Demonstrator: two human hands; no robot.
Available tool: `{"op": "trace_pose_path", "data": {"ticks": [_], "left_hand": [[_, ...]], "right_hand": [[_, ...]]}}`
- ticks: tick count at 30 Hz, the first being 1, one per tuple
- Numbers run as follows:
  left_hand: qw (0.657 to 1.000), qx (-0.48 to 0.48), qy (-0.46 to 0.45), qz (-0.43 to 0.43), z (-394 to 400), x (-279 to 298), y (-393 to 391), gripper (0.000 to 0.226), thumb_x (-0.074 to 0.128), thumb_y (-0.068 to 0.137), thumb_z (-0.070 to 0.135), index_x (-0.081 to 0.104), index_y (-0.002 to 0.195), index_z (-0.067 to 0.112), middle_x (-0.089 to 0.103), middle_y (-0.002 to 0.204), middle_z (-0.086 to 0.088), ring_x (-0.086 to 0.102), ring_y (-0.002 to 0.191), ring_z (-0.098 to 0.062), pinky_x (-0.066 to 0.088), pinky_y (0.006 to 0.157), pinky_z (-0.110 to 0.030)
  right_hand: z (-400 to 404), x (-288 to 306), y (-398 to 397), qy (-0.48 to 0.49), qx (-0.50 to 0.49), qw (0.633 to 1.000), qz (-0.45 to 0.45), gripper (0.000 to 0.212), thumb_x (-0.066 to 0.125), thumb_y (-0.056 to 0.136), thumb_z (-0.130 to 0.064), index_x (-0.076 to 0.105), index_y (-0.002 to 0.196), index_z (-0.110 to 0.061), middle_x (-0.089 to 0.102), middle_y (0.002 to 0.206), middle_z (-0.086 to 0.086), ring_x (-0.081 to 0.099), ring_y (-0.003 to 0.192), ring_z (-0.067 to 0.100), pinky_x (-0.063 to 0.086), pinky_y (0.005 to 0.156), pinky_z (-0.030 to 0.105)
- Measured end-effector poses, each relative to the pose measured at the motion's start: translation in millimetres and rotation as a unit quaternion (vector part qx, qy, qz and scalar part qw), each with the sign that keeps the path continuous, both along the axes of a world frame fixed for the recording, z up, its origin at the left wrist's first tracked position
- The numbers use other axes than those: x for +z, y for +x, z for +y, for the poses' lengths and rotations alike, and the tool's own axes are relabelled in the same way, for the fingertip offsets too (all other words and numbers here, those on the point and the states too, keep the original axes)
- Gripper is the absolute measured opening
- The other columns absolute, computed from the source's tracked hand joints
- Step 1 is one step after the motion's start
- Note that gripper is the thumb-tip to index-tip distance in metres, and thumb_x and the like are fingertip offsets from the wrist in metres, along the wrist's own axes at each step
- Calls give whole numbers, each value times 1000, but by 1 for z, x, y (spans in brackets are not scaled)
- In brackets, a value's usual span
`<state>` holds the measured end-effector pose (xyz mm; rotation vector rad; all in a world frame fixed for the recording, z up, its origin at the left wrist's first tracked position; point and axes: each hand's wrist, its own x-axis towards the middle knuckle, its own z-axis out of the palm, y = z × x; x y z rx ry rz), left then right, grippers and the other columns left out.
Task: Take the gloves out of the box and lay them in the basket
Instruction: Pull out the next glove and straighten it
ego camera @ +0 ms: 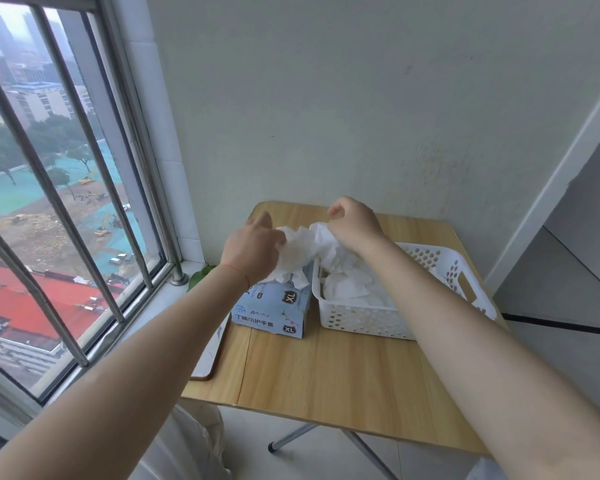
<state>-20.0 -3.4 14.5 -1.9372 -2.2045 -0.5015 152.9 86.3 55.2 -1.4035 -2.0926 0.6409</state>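
A light blue glove box [274,308] marked XL stands on a small wooden table [326,375], with a white perforated basket [364,320] touching its right side. Several white gloves [347,289] lie in the basket. My left hand [253,247] grips a crumpled bunch of white gloves [297,254] just above the box's opening. My right hand [355,223] pinches the upper right part of the white glove material [324,237], raised above the basket's far left corner. The box opening is hidden behind the gloves and my left hand.
A barred window [66,202] and its sill run along the left, close to the table's edge. A plain wall stands right behind the table. A green leaf [200,277] pokes up by the sill. A flat board [212,348] leans between sill and table.
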Motion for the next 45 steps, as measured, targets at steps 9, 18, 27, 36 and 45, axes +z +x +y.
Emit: {"op": "trace_pose_path", "data": {"ticks": [9, 18, 27, 36, 45], "left_hand": [[975, -7, -213, 67, -1, -18, 23, 42, 22, 100, 31, 35, 62, 19, 40, 70, 0, 38, 102, -19, 28, 104, -41], [986, 2, -151, -68, 3, 13, 7, 39, 58, 89, 42, 60, 74, 6, 54, 80, -8, 50, 68, -20, 45, 64, -30], [817, -26, 6, -577, -9, 59, 44, 61, 45, 93, 62, 73, 87, 8, 73, 82, -3, 64, 73, -16, 49, 69, -29], [715, -41, 78, -693, -7, 54, 37, 30, 66, 67, 26, 65, 93, 13, 60, 80, -3, 56, 70, -18, 44, 52, -19], [797, -105, -6, -595, -20, 51, 38, 18, 70, 83, 15, 70, 99, 6, 67, 91, -8, 62, 82, -21, 50, 74, -33]], "right_hand": [[5, -26, -8, -2, 33, 991, -131, 20, 56, 89, -5, 68, 103, -12, 64, 113, 3, 60, 102, 22, 39, 73, 22], [-3, 12, 7, 25, -27, 989, 147, 11, 53, 85, -13, 62, 90, -13, 53, 77, -9, 48, 67, 8, 37, 56, 24], [-32, 40, 14, -56, -5, 942, 330, 8, 56, 89, -16, 62, 89, -10, 57, 76, 0, 53, 70, 14, 46, 59, 23], [-40, 41, 39, -82, 42, 946, 311, 24, 52, 92, -29, 62, 112, -20, 53, 69, 4, 45, 50, 14, 33, 45, 21], [-43, 33, 31, -187, 172, 947, 195, 23, 73, 84, -30, 68, 96, -11, 68, 75, -4, 62, 62, 6, 46, 56, 19]]}}
